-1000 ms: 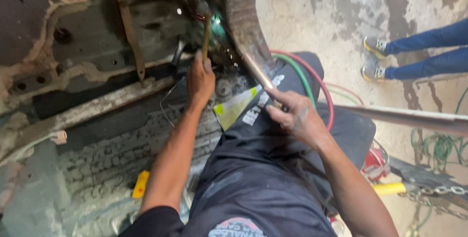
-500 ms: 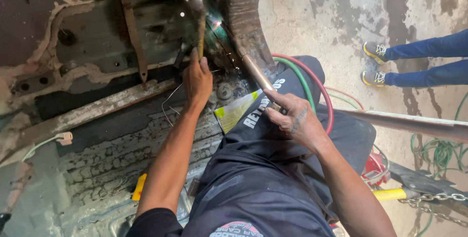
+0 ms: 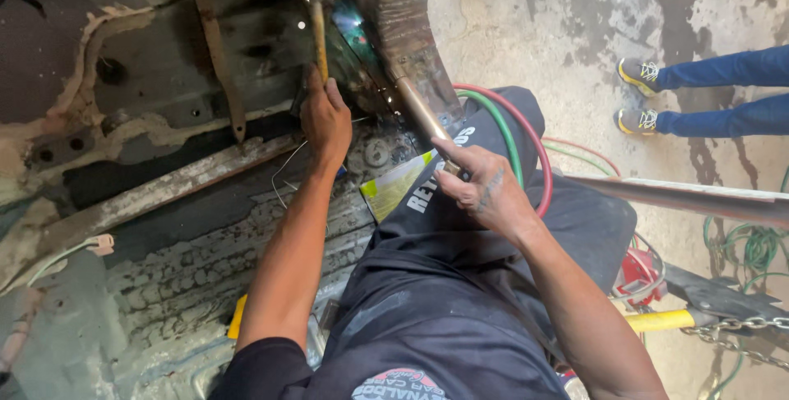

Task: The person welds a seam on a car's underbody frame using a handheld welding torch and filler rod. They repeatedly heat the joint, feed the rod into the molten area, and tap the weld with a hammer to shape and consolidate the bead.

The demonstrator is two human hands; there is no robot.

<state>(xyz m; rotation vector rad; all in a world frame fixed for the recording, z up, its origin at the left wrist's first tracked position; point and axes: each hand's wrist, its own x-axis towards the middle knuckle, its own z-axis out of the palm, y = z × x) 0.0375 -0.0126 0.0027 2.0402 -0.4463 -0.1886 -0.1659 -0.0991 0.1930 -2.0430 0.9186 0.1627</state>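
Since half a second ago the left hand (image 3: 327,120) has climbed a little higher against the rusted car body panel (image 3: 156,63), carrying its hammer (image 3: 316,22) up with it, while the right hand (image 3: 481,190) has kept its place over the lap. That left hand is closed around the hammer's wooden handle, with the metal head raised close to the scorched, greenish patch of metal where the panel meets a curved, rust-brown frame member (image 3: 407,13). The right hand is wrapped around the brass-coloured tube of a welding torch (image 3: 423,116), whose tip points up at the foot of that same frame member, just beside the hammer. A red hose (image 3: 538,153) and a green hose (image 3: 501,124) loop together over the person's dark trousers (image 3: 460,301) behind the right hand. A yellow-green printed sheet (image 3: 394,186) lies on the cracked, grey floor pan (image 3: 189,268) between the two forearms. A white wire connector (image 3: 100,244) hangs at the left. On the stained concrete floor (image 3: 575,46) to the right stand another person's feet in yellow-trimmed sneakers (image 3: 637,75) and blue jeans. A yellow-handled tool (image 3: 657,320) and a chain (image 3: 740,336) lie at lower right, near a coil of green rope (image 3: 756,244).
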